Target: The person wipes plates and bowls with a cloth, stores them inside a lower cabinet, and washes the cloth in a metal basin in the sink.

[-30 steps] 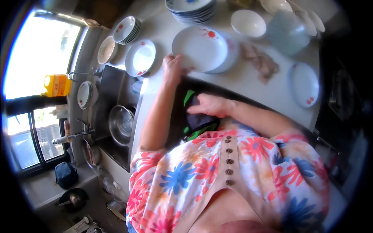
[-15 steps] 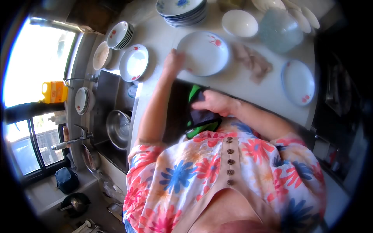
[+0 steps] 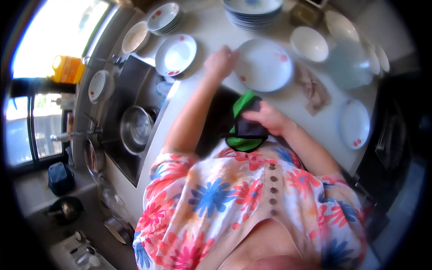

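Observation:
My left hand point(image 3: 221, 63) is curled closed at the left rim of a large white plate point(image 3: 264, 67) with red fruit prints. Blur hides whether its fingertips touch the rim or pinch something. Close to my body, my right hand point(image 3: 269, 118) grips a green and dark grey cloth item point(image 3: 245, 143) with black edging; its exact kind is not clear. The cloth hangs in front of my flowered shirt, below the counter edge. A crumpled brown cloth point(image 3: 311, 90) lies right of the plate.
Stacked plates point(image 3: 253, 18), a white bowl point(image 3: 309, 44), a translucent bowl point(image 3: 348, 67) and an oval plate point(image 3: 354, 123) stand on the counter. At left are a smaller plate point(image 3: 176, 55), stacked bowls point(image 3: 164, 19) and a sink point(image 3: 118, 155) holding a metal basin point(image 3: 136, 130).
The view has turned and shifted, so the counter items appear farther right. My left hand has drawn slightly off the plate's rim. My right hand keeps hold of the green and grey cloth item.

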Demonstrator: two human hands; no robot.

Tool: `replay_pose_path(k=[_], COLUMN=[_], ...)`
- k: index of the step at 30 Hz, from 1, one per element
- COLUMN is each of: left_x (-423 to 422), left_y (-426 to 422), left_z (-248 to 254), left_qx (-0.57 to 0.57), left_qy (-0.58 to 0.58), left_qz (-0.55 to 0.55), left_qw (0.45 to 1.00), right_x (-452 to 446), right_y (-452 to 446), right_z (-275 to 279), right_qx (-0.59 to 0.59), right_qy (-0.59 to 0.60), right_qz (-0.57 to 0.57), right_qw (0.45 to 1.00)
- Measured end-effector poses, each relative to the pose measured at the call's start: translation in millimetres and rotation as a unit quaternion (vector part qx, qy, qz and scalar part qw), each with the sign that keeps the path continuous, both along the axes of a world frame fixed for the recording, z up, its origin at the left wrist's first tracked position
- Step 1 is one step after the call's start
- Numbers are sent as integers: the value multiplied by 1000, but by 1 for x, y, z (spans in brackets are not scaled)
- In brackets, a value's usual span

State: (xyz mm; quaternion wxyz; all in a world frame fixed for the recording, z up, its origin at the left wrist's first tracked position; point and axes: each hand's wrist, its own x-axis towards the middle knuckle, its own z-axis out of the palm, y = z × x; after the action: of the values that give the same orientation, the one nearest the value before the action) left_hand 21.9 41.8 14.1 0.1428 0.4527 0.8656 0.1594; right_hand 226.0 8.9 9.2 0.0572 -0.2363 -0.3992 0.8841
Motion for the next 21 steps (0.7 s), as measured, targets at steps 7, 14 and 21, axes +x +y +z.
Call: replay_pose_path(k=[7,14,21], left_x=[-180,-193,-201], left_y=[-104,-101,-120], left_z=[-43,-50,-29], left_qx=[218,163,256], left_qy=[113,-311,-463], left_qz=[270,316,314], left_qw=[931,881,788], right_x=[-19,-64,-134], right_y=[2,2,22], right_z=[5,20,45], right_qx=[-11,5,47], right_qy=[12,17,57], right_qz=[-19,-78,-141], right_qw=[1000,997,987])
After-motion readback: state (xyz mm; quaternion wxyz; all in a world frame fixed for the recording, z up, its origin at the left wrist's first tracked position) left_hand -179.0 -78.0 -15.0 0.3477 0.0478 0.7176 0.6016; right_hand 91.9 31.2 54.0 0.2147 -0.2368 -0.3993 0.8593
